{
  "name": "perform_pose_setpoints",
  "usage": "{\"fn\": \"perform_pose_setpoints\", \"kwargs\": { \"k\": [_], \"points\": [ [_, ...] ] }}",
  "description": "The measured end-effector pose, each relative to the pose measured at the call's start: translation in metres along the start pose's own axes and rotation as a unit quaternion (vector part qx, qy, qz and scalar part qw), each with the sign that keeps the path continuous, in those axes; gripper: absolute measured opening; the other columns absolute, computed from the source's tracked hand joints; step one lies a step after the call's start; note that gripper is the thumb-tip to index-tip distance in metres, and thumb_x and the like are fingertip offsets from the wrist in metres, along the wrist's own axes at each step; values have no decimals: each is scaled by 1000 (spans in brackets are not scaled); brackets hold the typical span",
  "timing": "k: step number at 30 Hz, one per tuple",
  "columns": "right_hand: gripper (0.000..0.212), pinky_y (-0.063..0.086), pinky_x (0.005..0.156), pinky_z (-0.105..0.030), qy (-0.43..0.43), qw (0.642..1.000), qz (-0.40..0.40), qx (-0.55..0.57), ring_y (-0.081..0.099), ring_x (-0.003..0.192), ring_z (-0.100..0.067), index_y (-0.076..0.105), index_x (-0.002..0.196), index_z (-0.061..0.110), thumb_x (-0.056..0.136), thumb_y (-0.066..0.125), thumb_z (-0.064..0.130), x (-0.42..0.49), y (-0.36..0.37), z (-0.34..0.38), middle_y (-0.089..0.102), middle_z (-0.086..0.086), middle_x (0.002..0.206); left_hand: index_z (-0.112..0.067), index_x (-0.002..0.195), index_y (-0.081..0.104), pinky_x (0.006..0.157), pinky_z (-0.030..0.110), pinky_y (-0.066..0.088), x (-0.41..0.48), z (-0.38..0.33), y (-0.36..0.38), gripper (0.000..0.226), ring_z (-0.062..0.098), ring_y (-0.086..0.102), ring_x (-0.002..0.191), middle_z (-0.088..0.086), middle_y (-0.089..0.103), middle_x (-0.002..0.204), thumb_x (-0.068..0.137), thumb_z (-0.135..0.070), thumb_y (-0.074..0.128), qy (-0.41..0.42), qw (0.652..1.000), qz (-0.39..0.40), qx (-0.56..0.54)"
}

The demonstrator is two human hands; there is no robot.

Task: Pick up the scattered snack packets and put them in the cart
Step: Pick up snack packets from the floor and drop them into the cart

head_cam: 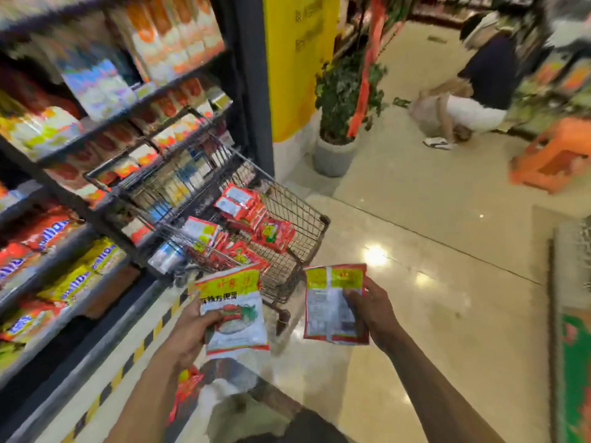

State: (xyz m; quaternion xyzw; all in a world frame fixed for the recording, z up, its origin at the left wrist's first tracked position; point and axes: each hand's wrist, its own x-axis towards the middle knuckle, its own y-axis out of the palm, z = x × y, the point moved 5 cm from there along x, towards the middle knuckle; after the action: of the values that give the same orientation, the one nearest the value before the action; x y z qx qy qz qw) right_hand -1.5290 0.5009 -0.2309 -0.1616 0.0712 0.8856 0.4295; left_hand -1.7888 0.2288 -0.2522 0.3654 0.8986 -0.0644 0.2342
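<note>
1. Left hand (188, 334): fingers clamp one packet (235, 314), face up.
2. Right hand (372, 311): fingers clamp a second packet (332, 302), back side showing.
3. Both packets sit just short of the cart (307, 219), above the floor (431, 251).
4. Advice: carry each packet over the rim before letting go; drop onto the pile (252, 219).
5. Count: two packets held, one per hand; roughly six in the cart, blurred; one more low by the left forearm.

I read this as a supermarket aisle: stocked shelves (96, 129) of packaged goods fill the left of frame, a wire cart (287, 219) stands centre, glossy tiled floor (431, 251) runs toward upper right.
</note>
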Motion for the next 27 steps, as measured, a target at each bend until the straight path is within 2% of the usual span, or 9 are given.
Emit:
{"fn": "perform_pose_setpoints", "kwargs": {
  "k": [4, 6, 8, 10, 14, 16, 19, 24, 27],
  "points": [
    [17, 62, 67, -38, -1, 999, -22, 23, 77, 87, -32, 71, 111, 6, 94, 69, 2, 7, -57, 19, 79, -17, 102, 4, 131, 58, 77, 36, 65, 13, -14, 62, 38, 38, 75, 101, 25, 74, 118, 95, 16, 54, -2, 1000, -12, -2],
    [17, 64, 73, -44, 0, 999, -32, 20, 78, 92, -35, 72, 111, 9, 95, 70, 4, 14, -75, 21, 80, -13, 102, 3, 132, 57, 74, 35, 65, 22, -19, 82, 37, 37, 76, 100, 24, 74, 117, 96, 14, 54, -10, 1000, -16, -7],
    [17, 63, 83, -55, 1, 999, -41, 8, 77, 95, -36, 72, 111, 13, 95, 72, 8, 25, -88, 24, 80, -10, 103, -5, 129, 60, 79, 37, 64, 30, -28, 97, 38, 33, 76, 99, 20, 75, 118, 96, 14, 54, -5, 1000, -23, -8],
    [16, 61, 85, -60, 3, 999, -48, 2, 77, 95, -36, 73, 110, 14, 95, 72, 10, 37, -96, 27, 80, -8, 102, -9, 128, 61, 82, 41, 62, 44, -34, 103, 38, 31, 76, 95, 17, 76, 119, 96, 13, 57, -10, 999, -34, -15],
    [17, 62, 85, -58, 10, 999, -37, 7, 78, 93, -35, 73, 112, 13, 95, 72, 10, 67, -98, 34, 80, -9, 102, -7, 123, 61, 65, 32, 63, 70, -41, 115, 33, 26, 78, 86, 12, 79, 106, 97, 12, 56, -19, 999, -42, -26],
    [19, 63, 84, -56, 15, 1000, -21, 11, 77, 94, -36, 71, 114, 9, 95, 72, 9, 85, -94, 36, 80, -11, 103, -9, 122, 62, 66, 33, 64, 87, -40, 118, 33, 27, 78, 86, 11, 80, 106, 98, 12, 55, -23, 998, -51, -28],
    [21, 65, 79, -50, 27, 1000, -3, 5, 77, 94, -37, 70, 115, 6, 95, 71, 6, 123, -83, 40, 80, -12, 103, -11, 127, 61, 77, 41, 62, 120, -32, 114, 33, 28, 77, 90, 13, 78, 111, 100, 6, 57, -32, 996, -71, -46],
    [22, 64, 80, -51, 58, 997, 41, -20, 78, 95, -36, 69, 117, 7, 95, 71, 8, 197, -53, 50, 80, -13, 107, -16, 154, 42, 96, 56, 58, 178, -16, 103, 62, 34, 73, 108, 14, 64, 140, 98, -6, 67, -73, 989, -96, -89],
    [20, 61, 86, -60, 88, 993, 62, -57, 77, 97, -37, 71, 116, 8, 95, 71, 7, 243, -33, 51, 80, -13, 107, -27, 162, 28, 102, 52, 55, 223, 26, 84, 95, 35, 62, 128, 6, 46, 158, 85, -24, 84, -82, 981, -118, -127]
  ]
}}
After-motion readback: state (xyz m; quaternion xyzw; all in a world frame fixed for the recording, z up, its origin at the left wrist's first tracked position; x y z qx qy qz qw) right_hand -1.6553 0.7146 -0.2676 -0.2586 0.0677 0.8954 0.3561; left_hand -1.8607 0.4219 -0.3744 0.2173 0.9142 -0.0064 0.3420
